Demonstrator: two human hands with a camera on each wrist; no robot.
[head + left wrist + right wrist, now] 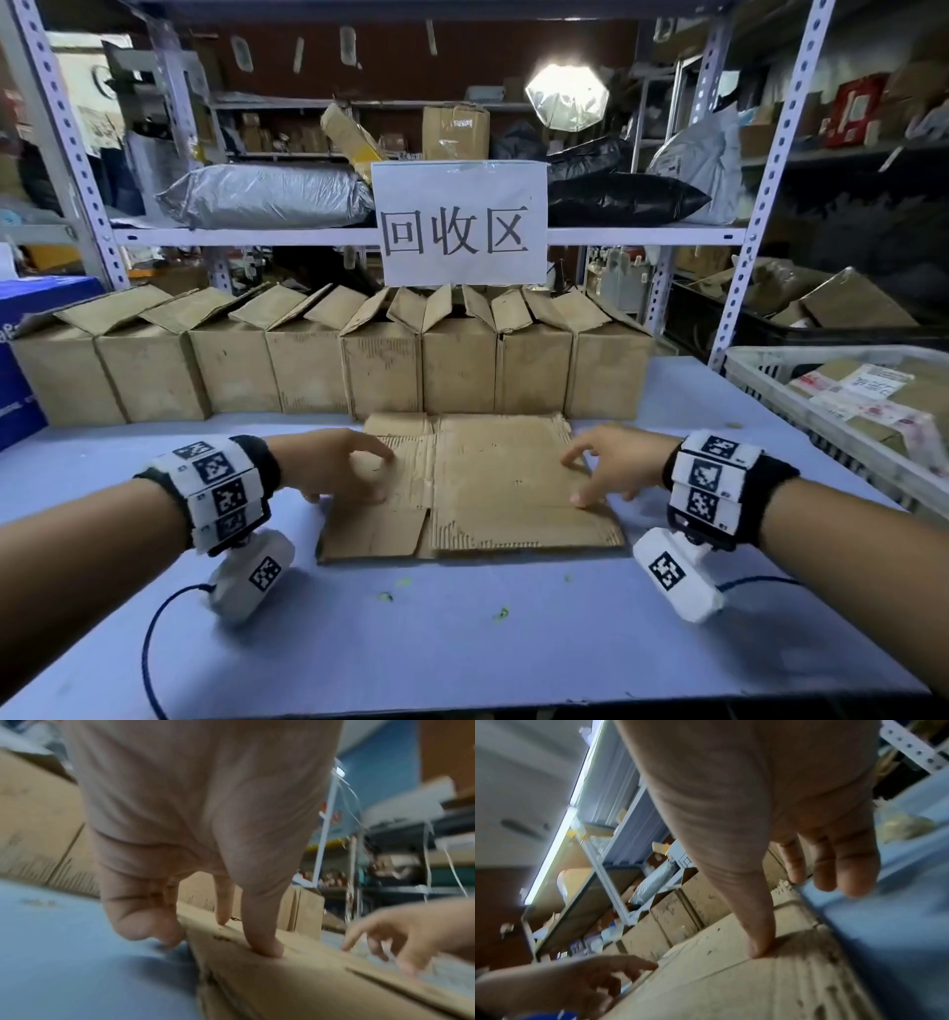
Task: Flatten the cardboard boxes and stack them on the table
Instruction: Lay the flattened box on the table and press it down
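A flattened cardboard box [477, 493] lies flat on the blue table [462, 647], just in front of a row of several upright open boxes [328, 370]. My left hand [354, 478] rests arched on its left edge. In the left wrist view the thumb [264, 947] presses on the cardboard [295, 983] while the outer fingers touch the table beside it. My right hand [590, 478] rests on the right edge. In the right wrist view its thumb [759, 949] presses on the cardboard [731, 994] and the other fingers hang over the table. Neither hand grips anything.
A white crate [770, 360] holding parcels stands at the right, and a blue carton [20, 390] at the left. A paper sign [459, 226] hangs from the shelf above the box row. Bare table lies in front of the flat cardboard, with small green specks.
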